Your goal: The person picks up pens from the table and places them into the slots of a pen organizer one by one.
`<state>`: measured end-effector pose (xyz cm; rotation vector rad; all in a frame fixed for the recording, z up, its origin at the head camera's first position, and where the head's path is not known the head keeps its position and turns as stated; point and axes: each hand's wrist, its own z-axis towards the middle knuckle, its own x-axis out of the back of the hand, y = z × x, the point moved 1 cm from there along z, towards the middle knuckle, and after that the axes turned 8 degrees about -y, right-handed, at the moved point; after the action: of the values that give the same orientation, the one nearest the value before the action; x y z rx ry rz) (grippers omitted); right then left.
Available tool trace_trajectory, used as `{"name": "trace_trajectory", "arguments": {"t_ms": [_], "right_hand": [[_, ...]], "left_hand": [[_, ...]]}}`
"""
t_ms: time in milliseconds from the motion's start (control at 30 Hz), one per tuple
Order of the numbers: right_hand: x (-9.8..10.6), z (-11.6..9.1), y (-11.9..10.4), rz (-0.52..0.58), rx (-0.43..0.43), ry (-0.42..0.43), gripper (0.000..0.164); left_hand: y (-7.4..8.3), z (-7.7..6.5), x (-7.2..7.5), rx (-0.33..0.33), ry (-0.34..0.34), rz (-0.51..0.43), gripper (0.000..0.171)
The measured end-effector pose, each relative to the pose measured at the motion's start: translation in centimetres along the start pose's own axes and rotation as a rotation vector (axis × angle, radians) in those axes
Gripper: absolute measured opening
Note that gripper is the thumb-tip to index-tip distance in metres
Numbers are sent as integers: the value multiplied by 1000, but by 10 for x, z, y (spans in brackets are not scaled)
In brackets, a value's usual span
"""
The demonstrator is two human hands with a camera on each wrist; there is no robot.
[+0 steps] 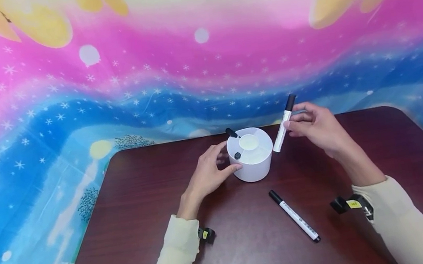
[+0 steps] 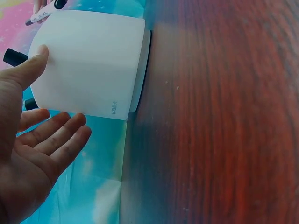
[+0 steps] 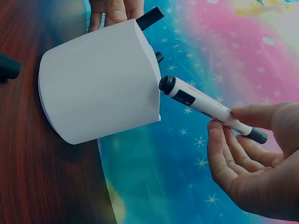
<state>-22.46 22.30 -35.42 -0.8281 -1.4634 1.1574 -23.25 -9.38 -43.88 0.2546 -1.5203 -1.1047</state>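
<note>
A round white pen holder [image 1: 254,171] with a pale disc in the middle of its top stands on the table. Two black-capped markers poke out of its left compartments, one marker [image 1: 231,133] at the back and one marker cap [image 1: 237,156] in front. My left hand [image 1: 210,170] rests at its left side, thumb on the wall; in the left wrist view the other fingers [image 2: 60,135] extend loosely. Between thumb and fingertips, my right hand [image 1: 318,128] pinches a white marker [image 3: 205,105], tilted, black cap up, its lower end beside the holder's right rim.
Another white marker [image 1: 295,217] with a black cap lies slantwise on the dark brown table [image 1: 136,232], in front of the holder. Behind the table hangs a colourful printed cloth [image 1: 168,57]. Both wrists wear black straps, such as the right strap [image 1: 353,204].
</note>
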Motion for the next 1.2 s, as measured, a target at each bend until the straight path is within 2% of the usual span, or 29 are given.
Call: {"name": "trace_trajectory", "arguments": {"t_ms": [200,467,1200], "right_hand": [[0,5,-2,18,12,17,57],[-3,12,-2,33,24,40,50],[-19,25,8,-52,-25,-20,47]], "left_hand": [[-1,0,0,-9,13,28,78],[-2,0,0,-4,10,16,78],[-2,1,0,12,-4,-17,79]]}}
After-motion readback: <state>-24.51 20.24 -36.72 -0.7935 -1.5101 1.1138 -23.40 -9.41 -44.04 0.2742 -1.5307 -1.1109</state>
